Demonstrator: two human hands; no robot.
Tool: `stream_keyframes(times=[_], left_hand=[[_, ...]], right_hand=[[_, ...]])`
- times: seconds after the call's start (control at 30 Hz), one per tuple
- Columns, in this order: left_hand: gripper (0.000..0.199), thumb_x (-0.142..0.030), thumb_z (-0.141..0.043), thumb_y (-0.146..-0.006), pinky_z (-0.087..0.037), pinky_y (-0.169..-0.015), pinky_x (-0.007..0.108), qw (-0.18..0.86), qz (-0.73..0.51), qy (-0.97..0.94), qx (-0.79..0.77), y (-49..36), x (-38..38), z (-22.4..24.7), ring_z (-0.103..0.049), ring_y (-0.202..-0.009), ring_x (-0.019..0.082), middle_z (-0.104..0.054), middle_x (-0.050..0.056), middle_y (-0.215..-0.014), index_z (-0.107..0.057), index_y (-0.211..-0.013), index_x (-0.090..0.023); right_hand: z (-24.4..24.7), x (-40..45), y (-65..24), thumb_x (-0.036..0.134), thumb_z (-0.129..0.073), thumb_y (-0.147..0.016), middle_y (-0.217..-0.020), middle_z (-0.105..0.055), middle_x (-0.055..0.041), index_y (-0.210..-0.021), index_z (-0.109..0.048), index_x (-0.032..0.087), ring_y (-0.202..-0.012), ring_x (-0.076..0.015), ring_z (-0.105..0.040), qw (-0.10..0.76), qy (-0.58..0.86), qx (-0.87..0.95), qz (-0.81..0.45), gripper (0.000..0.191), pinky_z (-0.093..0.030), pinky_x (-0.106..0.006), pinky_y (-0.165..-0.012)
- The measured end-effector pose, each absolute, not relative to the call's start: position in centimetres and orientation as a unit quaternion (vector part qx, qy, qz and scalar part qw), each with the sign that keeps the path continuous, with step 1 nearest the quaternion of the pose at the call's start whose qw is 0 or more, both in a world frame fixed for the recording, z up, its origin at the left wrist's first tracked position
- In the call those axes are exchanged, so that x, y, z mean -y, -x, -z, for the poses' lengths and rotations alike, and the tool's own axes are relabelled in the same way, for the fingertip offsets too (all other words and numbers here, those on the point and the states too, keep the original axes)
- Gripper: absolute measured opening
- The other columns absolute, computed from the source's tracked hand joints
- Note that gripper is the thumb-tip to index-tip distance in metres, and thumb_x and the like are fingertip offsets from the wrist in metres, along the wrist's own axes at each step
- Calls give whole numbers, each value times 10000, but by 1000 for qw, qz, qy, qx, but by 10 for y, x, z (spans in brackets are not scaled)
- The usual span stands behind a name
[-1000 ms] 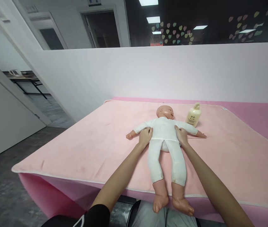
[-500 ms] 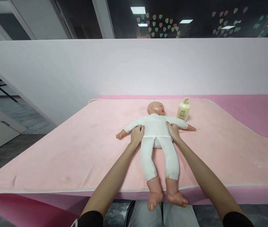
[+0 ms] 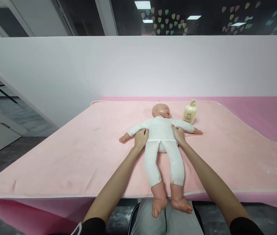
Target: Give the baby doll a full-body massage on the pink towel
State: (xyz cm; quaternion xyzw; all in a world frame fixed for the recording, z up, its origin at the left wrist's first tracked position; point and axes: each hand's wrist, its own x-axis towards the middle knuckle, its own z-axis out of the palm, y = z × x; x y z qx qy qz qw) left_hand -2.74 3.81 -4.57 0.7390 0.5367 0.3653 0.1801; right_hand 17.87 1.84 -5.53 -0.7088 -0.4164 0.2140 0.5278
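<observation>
Head view: doll (image 3: pixel 161 129) lies on pink blanket (image 3: pixel 67 156), feet (image 3: pixel 159 204) at 6 o'clock over the edge. Left hand (image 3: pixel 141 138) at 9, right hand (image 3: pixel 179 134) at 3 grip its torso sides, other fingers mostly hidden, probably for even steadying. Bottle (image 3: pixel 189 113): 2 o'clock.

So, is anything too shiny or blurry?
Head view, top: white lights glare in the dark window; head view, middle: the doll looks clear, with a little shine on its head; same view: soft shadow beside the bottle.
</observation>
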Motion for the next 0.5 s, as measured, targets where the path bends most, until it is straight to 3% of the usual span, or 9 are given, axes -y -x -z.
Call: stream_keyframes(times=[0.5], left_hand=[[372,-343,-269,-888,-411,-748,322,189,-347,-756,-522,31,-37,47,-580,-778,203,-648,97,-812,-532,-687,-174]], right_hand=[[53,-16,-178,448,-485,-748,-446,-387,35,-463,-354,219,-505,-124,-342,537,696,424,-218,388,-234,-266,-520]])
